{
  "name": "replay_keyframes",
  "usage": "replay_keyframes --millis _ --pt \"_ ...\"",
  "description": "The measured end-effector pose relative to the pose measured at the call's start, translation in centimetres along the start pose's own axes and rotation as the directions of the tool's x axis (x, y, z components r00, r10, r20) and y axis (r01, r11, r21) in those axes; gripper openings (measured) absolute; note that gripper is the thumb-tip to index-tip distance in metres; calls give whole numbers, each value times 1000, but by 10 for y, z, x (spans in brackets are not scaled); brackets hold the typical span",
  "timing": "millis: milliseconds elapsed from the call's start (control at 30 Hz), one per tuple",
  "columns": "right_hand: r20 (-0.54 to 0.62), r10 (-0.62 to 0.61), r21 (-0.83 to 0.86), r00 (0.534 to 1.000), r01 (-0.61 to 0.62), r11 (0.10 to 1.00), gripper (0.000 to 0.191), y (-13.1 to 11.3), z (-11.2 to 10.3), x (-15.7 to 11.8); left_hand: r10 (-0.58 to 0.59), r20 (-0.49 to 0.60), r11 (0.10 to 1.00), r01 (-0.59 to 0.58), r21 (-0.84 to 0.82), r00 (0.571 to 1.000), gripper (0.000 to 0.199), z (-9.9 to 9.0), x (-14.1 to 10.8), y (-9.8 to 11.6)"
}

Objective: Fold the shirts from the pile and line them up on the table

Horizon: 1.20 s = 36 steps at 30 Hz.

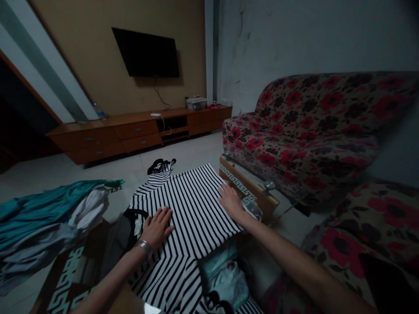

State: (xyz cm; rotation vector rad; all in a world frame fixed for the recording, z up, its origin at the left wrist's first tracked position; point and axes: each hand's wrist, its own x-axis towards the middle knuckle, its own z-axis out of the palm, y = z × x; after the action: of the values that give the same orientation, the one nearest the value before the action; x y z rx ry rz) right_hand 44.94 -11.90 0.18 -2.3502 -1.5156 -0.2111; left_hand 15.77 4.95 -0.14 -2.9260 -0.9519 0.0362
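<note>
Although judged by eye only, the striped shirt [193,205] appears light, soft and not fragile, best held along its side edges. It lies spread over the table [235,181], beneath the fingers of both hands. The left hand [156,229] rests on the cloth, fingers slightly parted; the right hand [231,203] touches the right edge, fingers loosely spread. No pinch is evident.

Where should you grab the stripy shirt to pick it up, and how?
I'd pinch the shirt by its near right corner, coming from the right. The cloth lies spread out, so that corner is easy to find, and the right hand rests along the same edge. The left hand is farther off, by the collar.
</note>
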Motion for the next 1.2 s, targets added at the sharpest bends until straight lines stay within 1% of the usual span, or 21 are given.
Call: replay_keyframes --millis 33,100,133,167,200,233,267,333,400,467,533,600,700,800,867,933,1000,1100,1133,1200 --pt "-1 -86 41 996 86 995 46 -21 0 -10 -3 -4 1000 3 -1 1000 54 -2 -6 12" --pt "6 -253 125 967 250 960 45 -57 2 -32 65 -7 998 -65 -19 998 55 -2 -26 32" --pt "13 -317 158 948 311 937 44 -68 3 -42 120 -9 992 -120 -29 993 56 1 -39 39" --pt "22 -357 183 934 348 920 43 -73 4 -52 175 -15 984 -175 -35 985 57 4 -52 43" --pt "31 -372 198 928 359 912 41 -71 4 -60 220 -26 975 -221 -32 975 57 7 -66 44" --pt "39 -357 203 933 343 917 39 -62 3 -67 255 -43 966 -256 -22 966 58 10 -78 42" --pt "43 -316 198 948 302 933 38 -48 1 -73 275 -64 961 -276 -6 959 58 12 -89 38" --pt "40 -193 162 980 184 969 37 -11 -4 -82 283 -90 959 -282 24 955 58 13 -104 29" --pt "20 -91 114 996 88 990 38 28 -10 -91 273 -73 962 -271 34 959 58 10 -110 23" --pt "0 -62 83 998 61 995 39 56 -14 -103 248 -41 969 -247 26 968 57 5 -112 23" --pt "-20 -69 71 997 70 995 40 70 -16 -118 216 -41 976 -215 13 976 55 -1 -115 29" --pt "-56 -64 70 996 68 995 41 74 -17 -135 207 -83 978 -208 -3 975 55 -6 -123 38" --pt "-101 -103 99 990 113 989 43 74 -18 -164 254 -137 965 -261 -35 957 60 -11 -151 49" --pt "-61 -193 133 979 200 971 47 82 -22 -189 287 -115 955 -293 -41 951 73 -12 -188 53" --pt "-32 -182 136 983 184 973 48 91 -26 -200 264 -87 964 -266 -14 961 80 -8 -208 52" --pt "-29 -135 132 990 138 982 48 98 -30 -205 215 -76 977 -214 22 974 83 -1 -222 49" --pt "-56 -87 132 995 94 987 48 101 -34 -206 168 -89 985 -164 48 982 84 8 -228 47" --pt "-114 -42 132 993 57 990 49 92 -39 -203 130 -156 990 -120 71 979 83 20 -225 54" --pt "-123 -41 131 992 57 990 49 86 -40 -202 140 -178 989 -129 75 974 81 23 -222 59" --pt "-118 -67 137 991 83 987 47 74 -41 -197 200 -208 980 -190 64 957 77 26 -215 71"
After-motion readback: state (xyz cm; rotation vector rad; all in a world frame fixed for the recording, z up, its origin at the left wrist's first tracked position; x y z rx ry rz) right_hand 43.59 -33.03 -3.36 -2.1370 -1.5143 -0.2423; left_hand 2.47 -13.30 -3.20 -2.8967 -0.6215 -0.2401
